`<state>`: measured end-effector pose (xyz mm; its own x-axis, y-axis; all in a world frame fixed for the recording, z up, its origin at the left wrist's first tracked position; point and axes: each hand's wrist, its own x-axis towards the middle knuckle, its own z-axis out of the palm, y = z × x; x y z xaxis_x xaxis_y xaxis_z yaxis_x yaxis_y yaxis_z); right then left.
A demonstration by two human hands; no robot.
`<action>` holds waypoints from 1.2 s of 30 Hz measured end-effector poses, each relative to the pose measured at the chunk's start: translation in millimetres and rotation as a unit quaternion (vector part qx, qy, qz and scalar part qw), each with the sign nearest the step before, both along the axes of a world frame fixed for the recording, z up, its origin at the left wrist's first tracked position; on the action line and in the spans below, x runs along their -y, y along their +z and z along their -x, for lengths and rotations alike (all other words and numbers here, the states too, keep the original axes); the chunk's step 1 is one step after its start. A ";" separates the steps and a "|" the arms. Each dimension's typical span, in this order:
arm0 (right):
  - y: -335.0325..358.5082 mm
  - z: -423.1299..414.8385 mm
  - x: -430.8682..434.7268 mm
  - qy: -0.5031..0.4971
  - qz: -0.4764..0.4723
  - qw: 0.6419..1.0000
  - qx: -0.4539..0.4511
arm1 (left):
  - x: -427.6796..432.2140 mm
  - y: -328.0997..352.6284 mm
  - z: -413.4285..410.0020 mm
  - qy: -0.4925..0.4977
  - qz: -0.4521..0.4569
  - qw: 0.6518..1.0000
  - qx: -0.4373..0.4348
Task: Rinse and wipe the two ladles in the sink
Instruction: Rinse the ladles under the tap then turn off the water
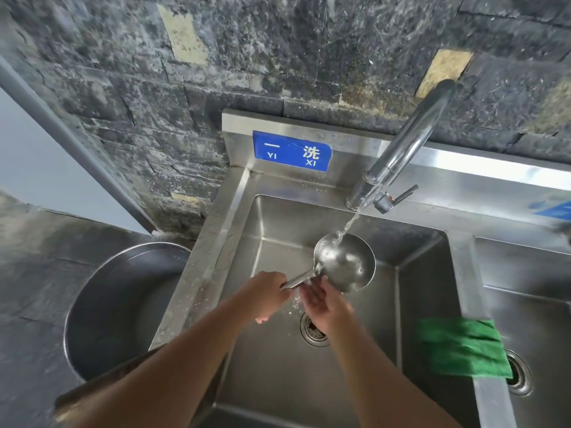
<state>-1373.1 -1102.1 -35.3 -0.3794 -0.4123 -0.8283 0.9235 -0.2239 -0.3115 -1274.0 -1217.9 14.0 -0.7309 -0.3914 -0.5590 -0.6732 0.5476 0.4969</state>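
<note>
A steel ladle (346, 261) is held over the left basin of the sink (364, 335), its bowl facing up under the running stream from the tap (411, 140). My left hand (265, 296) is shut on the ladle's handle. My right hand (324, 299) sits just below the bowl where the handle joins it, palm up and fingers spread, touching the ladle's underside. Water splashes between both hands. Only one ladle is visible.
A green cloth (463, 347) hangs over the divider between the two basins. The drain (312, 330) lies under my right hand. A large steel pot (123, 304) stands on the floor left of the sink. A blue sign (292, 151) is on the backsplash.
</note>
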 end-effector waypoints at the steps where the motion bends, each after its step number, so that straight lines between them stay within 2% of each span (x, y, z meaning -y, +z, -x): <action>1: -1.8 0.7 -3.8 -0.021 0.010 1.000 0.015 | 4.0 1.9 -5.4 0.007 -0.015 1.000 0.010; 3: -5.5 1.4 -14.4 -0.042 0.036 0.998 0.026 | 11.5 6.8 -14.9 0.011 -0.031 0.999 0.021; 5: -7.3 7.9 -25.7 -0.021 0.018 1.000 0.011 | 20.0 9.0 -21.3 0.005 -0.022 1.000 0.018; 7: -5.7 18.5 -32.8 0.080 -0.083 0.992 -0.060 | 28.4 11.2 -25.5 -0.017 0.008 1.000 0.019; 9: -3.4 29.3 -37.7 0.197 -0.194 0.948 -0.155 | 34.2 13.7 -28.1 -0.049 0.035 0.998 0.036; 10: -3.4 35.4 -38.4 0.261 -0.233 0.913 -0.211 | 36.4 15.1 -28.0 -0.062 0.049 0.996 0.043; 13: 0.7 54.6 -37.7 0.427 -0.306 0.772 -0.357 | 42.6 18.6 -23.3 -0.079 0.077 0.993 0.048; 14: 7.3 59.9 -36.8 0.453 -0.315 0.743 -0.378 | 44.5 22.7 -21.3 -0.082 0.089 0.991 0.050; 17: 18.0 72.4 -28.1 0.486 -0.293 0.703 -0.429 | 50.3 31.8 -20.2 -0.113 0.125 0.984 0.058; 21: 25.1 68.7 -9.0 0.591 -0.243 0.556 -0.532 | 43.6 43.3 -23.0 -0.160 0.164 0.967 0.110; 26: 29.2 45.4 10.0 0.645 -0.238 0.355 -0.633 | 29.9 46.2 -21.5 -0.183 0.181 0.959 0.117; 27: 27.9 43.3 13.5 0.653 -0.229 0.332 -0.641 | 28.2 47.2 -20.2 -0.186 0.186 0.958 0.115; 28: 26.3 45.0 16.1 0.659 -0.219 0.338 -0.635 | 28.0 48.0 -19.6 -0.188 0.189 0.957 0.115; 29: 26.2 48.2 18.2 0.662 -0.208 0.370 -0.618 | 29.5 49.2 -19.9 -0.189 0.190 0.957 0.114; 32: 13.9 63.4 17.4 0.628 -0.183 0.537 -0.533 | 39.5 50.0 -26.2 -0.172 0.182 0.961 0.116; 33: 11.2 67.2 14.9 0.605 -0.178 0.581 -0.515 | 41.8 49.7 -28.8 -0.163 0.178 0.963 0.117; 34: 8.8 67.6 12.0 0.582 -0.171 0.619 -0.499 | 43.1 48.4 -31.7 -0.156 0.173 0.965 0.119; 36: 13.3 57.7 4.6 0.538 -0.171 0.660 -0.496 | 43.5 43.4 -39.0 -0.145 0.163 0.968 0.120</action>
